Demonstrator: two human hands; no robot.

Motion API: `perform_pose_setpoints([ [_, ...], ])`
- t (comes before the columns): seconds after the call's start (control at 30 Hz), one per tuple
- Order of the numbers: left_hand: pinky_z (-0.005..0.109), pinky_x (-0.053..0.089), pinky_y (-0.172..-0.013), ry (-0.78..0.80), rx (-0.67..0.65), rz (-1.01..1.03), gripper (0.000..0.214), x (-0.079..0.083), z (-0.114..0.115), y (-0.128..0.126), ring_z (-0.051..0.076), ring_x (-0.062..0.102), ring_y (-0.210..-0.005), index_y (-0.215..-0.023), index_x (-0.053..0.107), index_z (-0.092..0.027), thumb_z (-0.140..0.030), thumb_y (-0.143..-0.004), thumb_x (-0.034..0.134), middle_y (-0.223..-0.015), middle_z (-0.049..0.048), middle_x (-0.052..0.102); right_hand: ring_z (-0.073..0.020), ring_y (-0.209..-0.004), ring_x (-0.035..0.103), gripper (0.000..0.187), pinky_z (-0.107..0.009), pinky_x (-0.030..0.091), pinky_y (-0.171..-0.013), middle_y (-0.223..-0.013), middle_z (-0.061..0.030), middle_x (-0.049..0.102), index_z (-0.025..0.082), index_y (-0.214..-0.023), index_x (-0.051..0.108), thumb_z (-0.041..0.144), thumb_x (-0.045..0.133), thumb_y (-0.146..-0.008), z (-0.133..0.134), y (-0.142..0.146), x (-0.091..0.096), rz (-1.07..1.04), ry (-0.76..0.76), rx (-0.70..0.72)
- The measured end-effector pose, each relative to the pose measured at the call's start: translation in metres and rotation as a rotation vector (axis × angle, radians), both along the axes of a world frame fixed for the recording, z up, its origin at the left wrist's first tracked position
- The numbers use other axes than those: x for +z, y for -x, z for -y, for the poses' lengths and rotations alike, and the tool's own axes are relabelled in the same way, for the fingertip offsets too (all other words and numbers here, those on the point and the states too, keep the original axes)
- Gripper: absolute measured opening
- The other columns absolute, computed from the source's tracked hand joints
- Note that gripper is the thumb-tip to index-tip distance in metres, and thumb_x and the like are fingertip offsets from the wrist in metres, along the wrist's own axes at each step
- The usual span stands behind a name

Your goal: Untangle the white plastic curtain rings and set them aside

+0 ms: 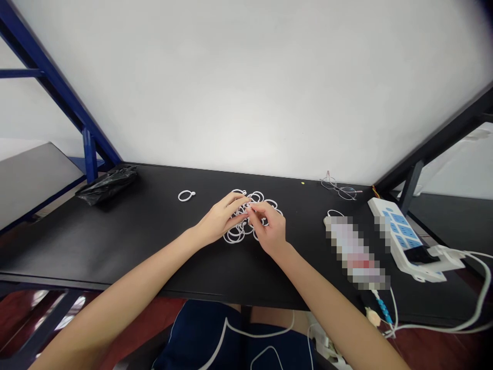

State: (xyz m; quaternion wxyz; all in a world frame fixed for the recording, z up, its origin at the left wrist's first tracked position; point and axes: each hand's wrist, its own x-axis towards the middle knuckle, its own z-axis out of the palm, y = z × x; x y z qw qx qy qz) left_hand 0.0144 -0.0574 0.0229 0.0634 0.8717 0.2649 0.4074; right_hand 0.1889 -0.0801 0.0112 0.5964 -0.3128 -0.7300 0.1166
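Writing on the pixelated device (pixel 354 252) is blurred beyond reading, and print on the power strip (pixel 398 231) is too small to tell; both forearms reach in over the black table (pixel 154 236); the left hand (pixel 219 218) and right hand (pixel 272 226) meet above the pile of white rings (pixel 235 235), fingertips bunched close; whether they clamp a ring I cannot tell; one loose ring (pixel 193 193) lies apart, leftward.

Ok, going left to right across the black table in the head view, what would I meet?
Black plastic bag, separate white ring, left hand, right hand, eyeglasses, power strip.
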Motion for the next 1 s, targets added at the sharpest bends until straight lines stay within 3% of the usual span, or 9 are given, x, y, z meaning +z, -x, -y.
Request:
perform_pose_setpoints([
  [0.3,0.032,0.052,-0.088,0.058,-0.037,0.015,0.029,0.0022,0.0017,-0.0003,0.019,0.060,-0.105,-0.126,0.051,-0.020,-0.026,-0.097,0.050,-0.115,0.0118,0.058,-0.0112,-0.061,0.059,0.010,-0.025,0.052,-0.057,-0.080,-0.0012,0.063,0.022,-0.093,0.060,0.013,0.055,-0.091,-0.0014,-0.0007,0.0016,0.017,-0.021,0.016],
  [0.7,0.032,0.053,-0.085,0.024,-0.031,0.032,0.028,0.0027,0.0014,-0.0007,0.019,0.060,-0.102,-0.123,0.052,-0.019,-0.027,-0.097,0.050,-0.113,0.0118,0.059,-0.0121,-0.062,0.060,0.010,-0.026,0.053,-0.057,-0.081,-0.0024,0.066,0.022,-0.094,0.061,0.014,0.055,-0.092,-0.0029,-0.0001,-0.0021,0.026,-0.072,-0.011],
  [0.9,0.032,0.052,-0.081,-0.054,0.034,-0.030,0.028,0.0048,0.0016,0.0011,0.019,0.061,-0.095,-0.120,0.055,-0.017,-0.032,-0.096,0.050,-0.108,0.0118,0.062,-0.0103,-0.057,0.060,0.009,-0.024,0.051,-0.055,-0.082,-0.0017,0.067,0.021,-0.097,0.060,0.017,0.056,-0.091,0.0026,0.0027,0.0041,0.033,-0.021,-0.055],
  [1.0,0.035,0.050,-0.080,-0.108,0.154,-0.102,0.030,0.0091,-0.0039,0.0070,0.020,0.060,-0.088,-0.115,0.059,-0.016,-0.038,-0.096,0.049,-0.100,0.0108,0.065,-0.0098,-0.053,0.059,0.008,-0.025,0.052,-0.057,-0.080,-0.0009,0.067,0.021,-0.099,0.059,0.021,0.054,-0.092,0.0040,0.0023,0.0072,0.045,0.055,-0.072],
])
